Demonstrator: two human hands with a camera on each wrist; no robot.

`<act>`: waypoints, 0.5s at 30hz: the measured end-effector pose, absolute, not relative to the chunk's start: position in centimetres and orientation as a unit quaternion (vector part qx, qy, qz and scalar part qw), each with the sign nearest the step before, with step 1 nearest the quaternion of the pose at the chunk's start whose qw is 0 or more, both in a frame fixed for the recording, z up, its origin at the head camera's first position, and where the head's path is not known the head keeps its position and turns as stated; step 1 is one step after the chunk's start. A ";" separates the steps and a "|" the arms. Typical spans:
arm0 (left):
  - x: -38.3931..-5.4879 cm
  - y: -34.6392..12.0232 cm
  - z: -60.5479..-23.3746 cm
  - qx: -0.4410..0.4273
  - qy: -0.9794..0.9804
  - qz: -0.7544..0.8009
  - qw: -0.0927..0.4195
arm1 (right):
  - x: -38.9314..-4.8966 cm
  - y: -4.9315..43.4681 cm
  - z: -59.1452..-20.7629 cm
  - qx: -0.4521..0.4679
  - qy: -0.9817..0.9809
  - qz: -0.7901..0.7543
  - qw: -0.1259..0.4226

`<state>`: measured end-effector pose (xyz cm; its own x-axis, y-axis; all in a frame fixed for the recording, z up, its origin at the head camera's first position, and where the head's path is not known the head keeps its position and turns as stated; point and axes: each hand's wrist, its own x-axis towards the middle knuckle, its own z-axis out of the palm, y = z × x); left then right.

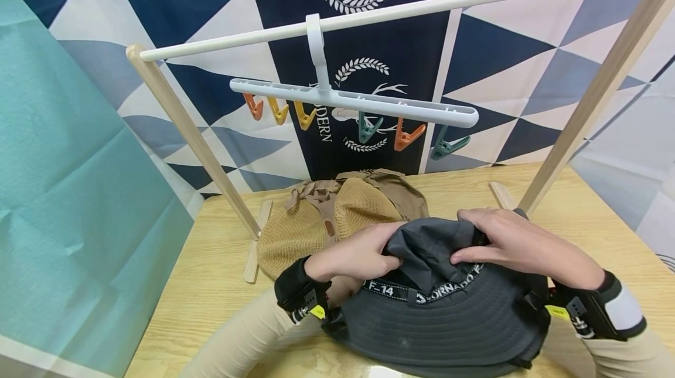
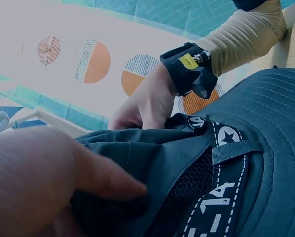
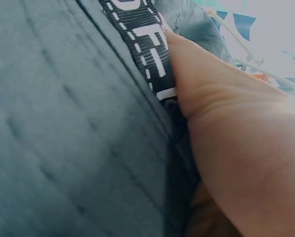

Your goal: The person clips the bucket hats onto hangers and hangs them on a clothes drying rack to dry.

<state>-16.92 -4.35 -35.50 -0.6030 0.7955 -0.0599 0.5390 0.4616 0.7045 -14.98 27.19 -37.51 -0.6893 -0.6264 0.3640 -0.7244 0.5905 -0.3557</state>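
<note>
A dark grey wide-brimmed sun hat (image 1: 437, 331) lies on the table with its brim towards me. Its crown is crumpled, and a black band with white lettering circles it. My left hand (image 1: 364, 252) grips the crown's left side, with its thumb pressed on the fabric in the left wrist view. On the crown's right side my right hand (image 1: 498, 237) holds the cloth, thumb in front and fingers over the far side. The fingertips of both hands are mostly hidden. Close up in the right wrist view, the lettered band (image 3: 155, 54) runs beside the right thumb.
Behind the hat lies a tan woven hat (image 1: 295, 237) with brown cloth. Above hangs a white hanger (image 1: 353, 99) with several coloured clips, hooked on the white bar (image 1: 227, 44) of a wooden-legged rack. The wooden leg (image 1: 596, 96) stands behind my right hand.
</note>
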 end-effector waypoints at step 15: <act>-17.0 -5.4 -36.0 0.377 0.820 0.370 0.220 | -15.0 27.4 -37.0 0.424 -0.853 0.235 0.193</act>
